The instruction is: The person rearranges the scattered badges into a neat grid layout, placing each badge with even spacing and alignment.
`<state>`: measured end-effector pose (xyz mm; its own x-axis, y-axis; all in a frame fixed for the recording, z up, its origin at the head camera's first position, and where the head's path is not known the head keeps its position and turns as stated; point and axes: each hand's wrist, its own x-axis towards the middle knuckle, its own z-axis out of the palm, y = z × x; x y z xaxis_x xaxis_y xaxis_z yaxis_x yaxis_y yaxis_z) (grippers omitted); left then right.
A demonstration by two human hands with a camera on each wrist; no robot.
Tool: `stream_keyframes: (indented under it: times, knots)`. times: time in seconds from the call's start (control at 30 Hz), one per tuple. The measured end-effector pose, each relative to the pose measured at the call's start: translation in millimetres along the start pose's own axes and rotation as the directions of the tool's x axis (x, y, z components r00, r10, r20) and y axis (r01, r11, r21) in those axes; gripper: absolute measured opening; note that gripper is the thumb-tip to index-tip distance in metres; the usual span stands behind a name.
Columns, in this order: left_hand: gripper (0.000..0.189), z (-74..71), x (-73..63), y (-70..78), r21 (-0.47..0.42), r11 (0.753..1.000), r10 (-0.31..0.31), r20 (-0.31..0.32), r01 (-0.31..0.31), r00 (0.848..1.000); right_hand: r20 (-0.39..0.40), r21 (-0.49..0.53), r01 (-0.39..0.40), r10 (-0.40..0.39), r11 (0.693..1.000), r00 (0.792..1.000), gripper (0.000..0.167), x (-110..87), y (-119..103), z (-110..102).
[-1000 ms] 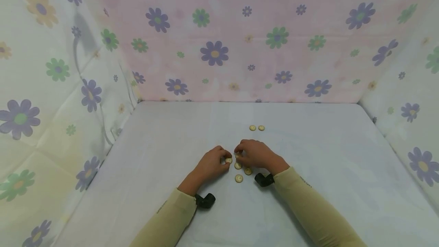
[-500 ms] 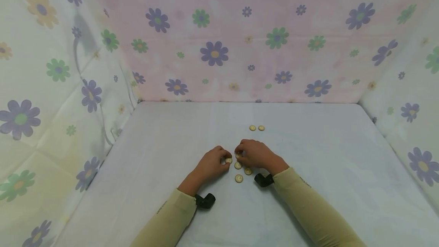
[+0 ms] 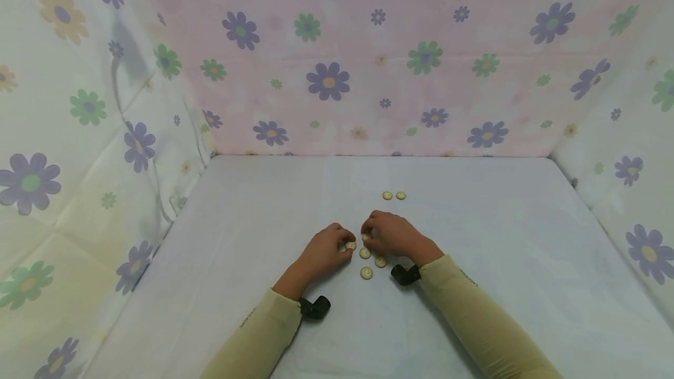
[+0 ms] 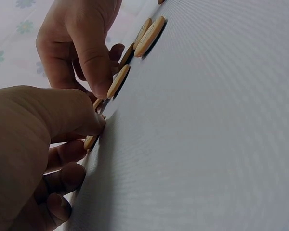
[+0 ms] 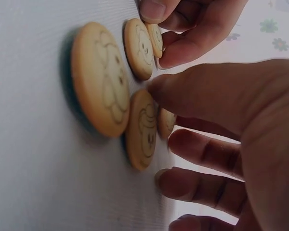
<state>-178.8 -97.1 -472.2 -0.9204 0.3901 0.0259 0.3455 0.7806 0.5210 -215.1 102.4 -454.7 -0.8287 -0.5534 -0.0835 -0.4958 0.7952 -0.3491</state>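
My left hand (image 3: 326,250) pinches a round, pale-yellow biscuit (image 3: 350,245) by its edges, thumb on the near side. Just to the right, my right hand (image 3: 392,234) holds another biscuit (image 3: 365,238) between thumb and fingertips, partly hidden by them. Three more lie flat close by: one biscuit (image 3: 365,253) between the hands, a second biscuit (image 3: 380,262) below the right hand, and a third biscuit (image 3: 366,273) nearest me. In the right wrist view, line-drawn cartoon faces show on the nearer biscuits (image 5: 101,79).
Two further biscuits (image 3: 394,195) lie side by side beyond the right hand. The white-covered table (image 3: 253,203) runs back to a pink flowered cloth wall (image 3: 358,110), with flowered cloth on both sides. A black wrist mount (image 3: 316,307) sits under the left sleeve.
My right hand has shifted very slightly away from me and to the right, with its biscuit. The left hand and the loose biscuits stay where they were.
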Motion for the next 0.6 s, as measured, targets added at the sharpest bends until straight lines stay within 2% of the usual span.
stream_keyframes:
  times: [0.33,0.6]
  knots:
    - [0.021,-1.6,0.1,1.3,-0.009,1.0,-0.003,0.002,0.003,1.0,-0.05,-0.011,0.015,-0.016,1.0,0.999,0.025,3.5,3.8,-2.9]
    - [0.021,-0.2,0.7,0.2,0.0,1.0,-0.008,0.003,0.008,1.0,-0.054,0.0,0.001,-0.001,1.0,0.999,0.026,4.7,8.0,-5.9]
